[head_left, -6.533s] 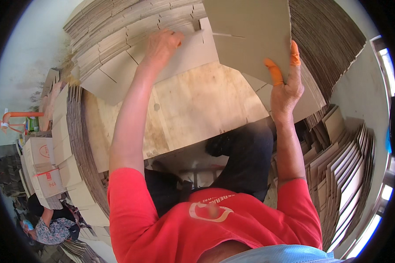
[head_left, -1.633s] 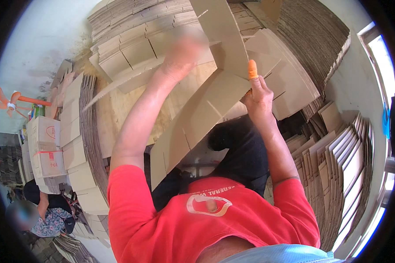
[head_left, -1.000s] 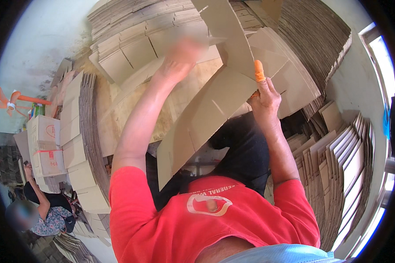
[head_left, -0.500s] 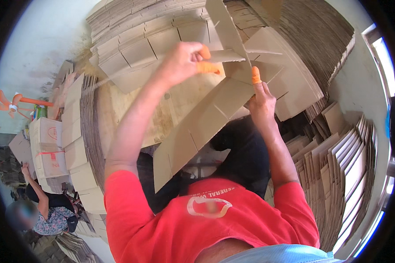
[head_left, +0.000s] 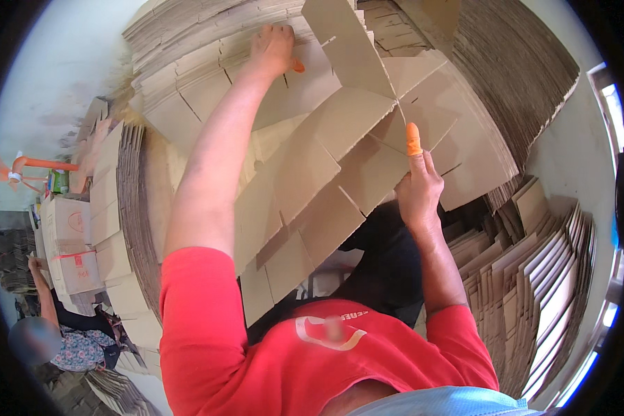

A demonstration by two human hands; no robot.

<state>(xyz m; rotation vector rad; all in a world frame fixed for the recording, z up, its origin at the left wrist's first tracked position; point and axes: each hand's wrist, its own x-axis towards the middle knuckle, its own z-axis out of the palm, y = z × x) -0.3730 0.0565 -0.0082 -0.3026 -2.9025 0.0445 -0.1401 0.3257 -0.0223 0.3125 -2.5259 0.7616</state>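
My right hand (head_left: 420, 186) grips a partly joined set of slotted cardboard dividers (head_left: 301, 156), its orange-covered thumb pressed along the edge of the cross strip (head_left: 347, 52). Two long strips slant down to the left from that cross strip, one behind the other, over my lap. At the back, my left hand (head_left: 273, 51) reaches onto a stack of slotted cardboard strips (head_left: 208, 87). Its fingers curl over the edge of a strip there, while the orange-covered thumb lies on the near side. The fingertips are partly hidden.
More flat cardboard is stacked at right (head_left: 471, 125) and far right (head_left: 520, 76), with upright sheets (head_left: 534, 277) below. At left stand another cardboard pile (head_left: 132, 194), a taped carton (head_left: 69, 236) and an orange fan (head_left: 14, 170). Another person (head_left: 83, 347) works at lower left.
My left hand has left the cross strip and moved up and left to the stack. A second long strip now shows in the dividers, which my right hand still holds.
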